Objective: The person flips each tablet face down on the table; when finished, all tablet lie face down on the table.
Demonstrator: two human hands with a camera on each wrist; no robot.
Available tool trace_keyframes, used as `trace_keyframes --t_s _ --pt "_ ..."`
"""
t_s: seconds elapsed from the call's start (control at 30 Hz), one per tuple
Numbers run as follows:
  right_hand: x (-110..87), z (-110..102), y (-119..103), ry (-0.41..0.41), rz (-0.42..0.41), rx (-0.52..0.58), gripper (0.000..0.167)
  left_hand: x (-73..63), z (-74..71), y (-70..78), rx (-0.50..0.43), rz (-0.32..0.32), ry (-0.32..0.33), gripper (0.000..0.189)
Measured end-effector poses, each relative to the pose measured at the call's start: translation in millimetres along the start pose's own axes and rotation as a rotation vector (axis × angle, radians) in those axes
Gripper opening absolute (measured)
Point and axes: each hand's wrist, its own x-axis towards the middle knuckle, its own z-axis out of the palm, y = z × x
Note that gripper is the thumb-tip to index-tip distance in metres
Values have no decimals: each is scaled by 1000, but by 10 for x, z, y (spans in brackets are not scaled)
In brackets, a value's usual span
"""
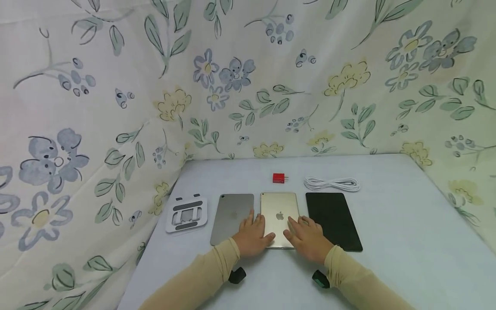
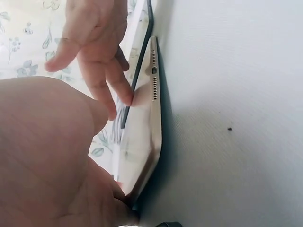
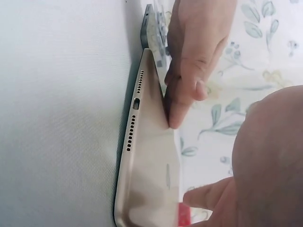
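The white tabletop (image 1: pixel 407 215) carried everything, and its plain cover seemed to offer little grip, so a careless push could have sent a flat device sliding. The black tablet (image 1: pixel 333 219) lay just right of the gold tablet (image 1: pixel 278 206), which sat back-up between it and the grey tablet (image 1: pixel 232 215); with such narrow gaps, a sideways shove on the gold one might have knocked and scuffed a neighbour. Both hands, left (image 1: pixel 251 237) and right (image 1: pixel 308 239), were spread with fingers extended, pinching nothing, at the gold tablet's sides; how firmly they pressed, I could not tell. Uneven pressure there might have twisted it, and a lift without a firm hold risked a drop. The white stand (image 1: pixel 187 214) faced a bump if the grey tablet slid left. Beyond, the coiled cable (image 1: pixel 333 184) could have snagged a finger, and the red adapter's (image 1: pixel 278 178) bare prongs might have scratched a tablet shoved forward.
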Motion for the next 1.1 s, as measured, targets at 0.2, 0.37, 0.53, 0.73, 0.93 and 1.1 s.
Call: trace_keyframes --t_s 0.2,0.37,0.53,0.73,0.93,1.1 --pt "0 -7 -2 -2 -22 -20 68 -16 -13 49 37 -31 15 87" --pt "-21 -9 61 -5 -14 -21 69 -21 4 76 180 -27 30 87" --pt "-17 26 169 17 -13 15 68 -39 -13 103 272 -27 40 86" --pt "-20 4 192 26 -22 98 63 -76 -84 115 299 -11 50 85" --pt "-55 -90 173 44 -12 113 59 -80 -157 98 323 57 103 82" --pt "-39 -160 196 87 -13 95 57 -81 -233 97 277 88 115 78"
